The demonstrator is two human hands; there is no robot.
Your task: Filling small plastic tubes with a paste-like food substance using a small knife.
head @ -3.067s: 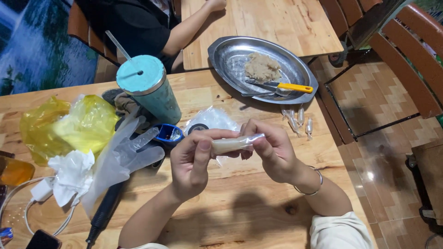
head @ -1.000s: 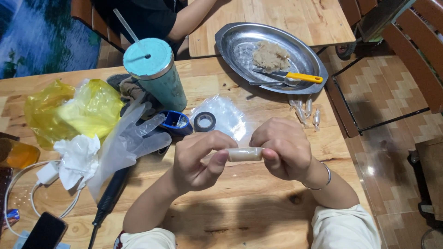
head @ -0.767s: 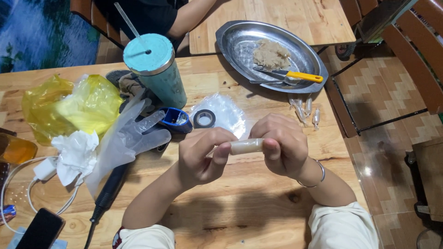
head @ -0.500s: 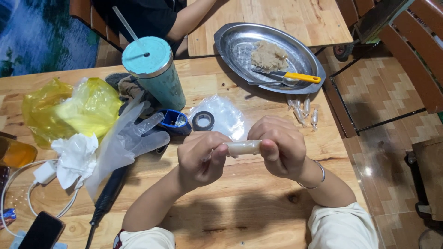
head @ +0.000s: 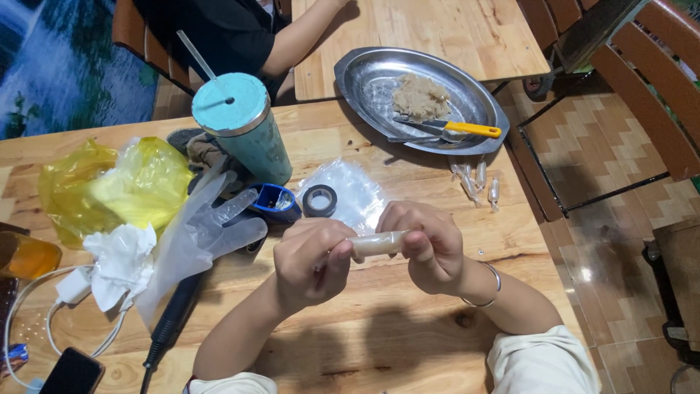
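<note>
Over the wooden table (head: 379, 328) my left hand (head: 310, 259) and my right hand (head: 426, 244) both grip a small pale roll wrapped in clear film (head: 377, 243), one hand at each end. The roll lies level between them, its ends hidden in my fingers. Behind my hands lies a sheet of clear plastic (head: 354, 191) with a roll of black tape (head: 319, 201) on it. Several small wrapped pieces (head: 477, 181) rest on the table to the right.
An oval metal tray (head: 372, 69) holds a beige lump of paste (head: 421, 96) and a yellow-handled tool (head: 456, 129). A teal tumbler with a straw (head: 244, 131), a blue tape holder (head: 271, 202), a clear glove (head: 197, 233), yellow bags (head: 109, 186), tissue, cables and a phone lie left. Another person's arm (head: 306, 33) rests beyond.
My hands have closed tighter round the roll and shifted slightly on it; the view has drifted a little. The things on the table have not moved.
</note>
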